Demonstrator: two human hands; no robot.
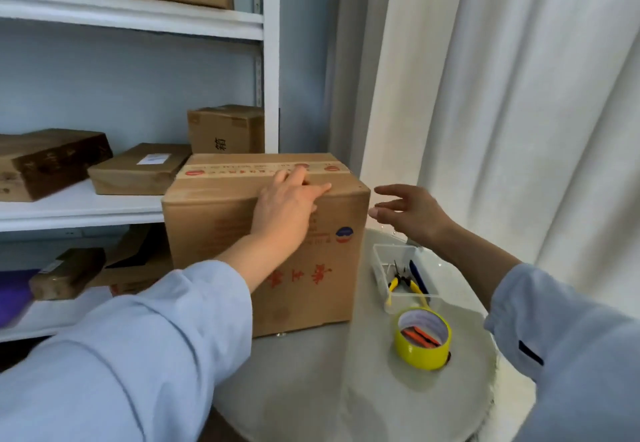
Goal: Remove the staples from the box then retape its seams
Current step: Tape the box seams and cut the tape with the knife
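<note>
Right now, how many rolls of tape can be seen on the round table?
1. The yellow tape roll stands on the table, in front of the clear tray, right of the box. Others may be hidden behind the box.

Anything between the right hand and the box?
Nothing visible. The right hand hovers open beside the box's right side with only air between them. The left hand already rests on its top front edge. The pliers lie in the tray, lower down.

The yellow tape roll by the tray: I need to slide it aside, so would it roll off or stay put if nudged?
The yellow tape roll lies flat on its side on the round table, so it would likely slide, not roll. It looks like a stiff ring. Something orange sits loose inside its core and may get dragged along.
</note>
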